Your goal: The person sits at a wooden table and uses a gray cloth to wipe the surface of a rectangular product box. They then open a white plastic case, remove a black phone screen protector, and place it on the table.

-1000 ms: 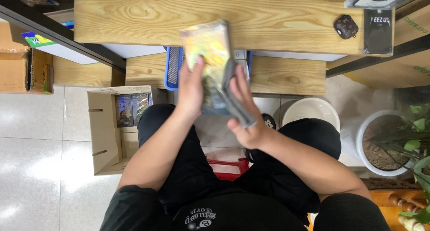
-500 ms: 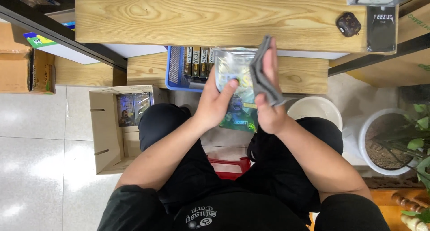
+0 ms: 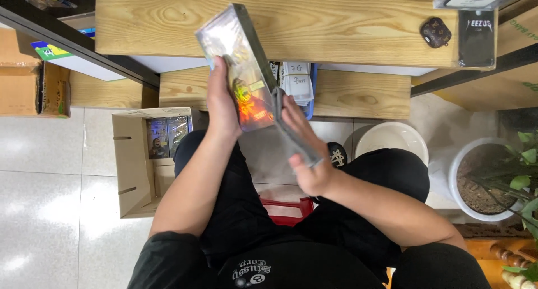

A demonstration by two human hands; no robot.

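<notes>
Our right hand (image 3: 305,154) is curled around a folded grey cloth (image 3: 291,135), fingers pinching it and pressing it against the lower edge of the shiny, clear-wrapped rectangular box with holographic print (image 3: 241,67). Our left hand (image 3: 221,104) grips that box from the left side, palm on its back, fingers wrapped behind where we cannot see them. We hold the box tilted and raised above our lap, in front of the lower wooden shelf.

We sit on a red stool (image 3: 286,210) in black clothes. Left of our knee an open brown cardboard carton (image 3: 131,165) stands on the tiled floor (image 3: 45,182) with more printed boxes inside. To our right sit a white round bucket (image 3: 392,140) and a white pot with soil and a green plant (image 3: 482,179).

Beyond the hands, a blue plastic basket (image 3: 310,90) with paper slips rests on the lower light wooden shelf (image 3: 358,93). Farther off, on the upper wooden plank (image 3: 336,20), lie a small dark brown patterned case (image 3: 436,32) and a black flat packet (image 3: 476,31).
</notes>
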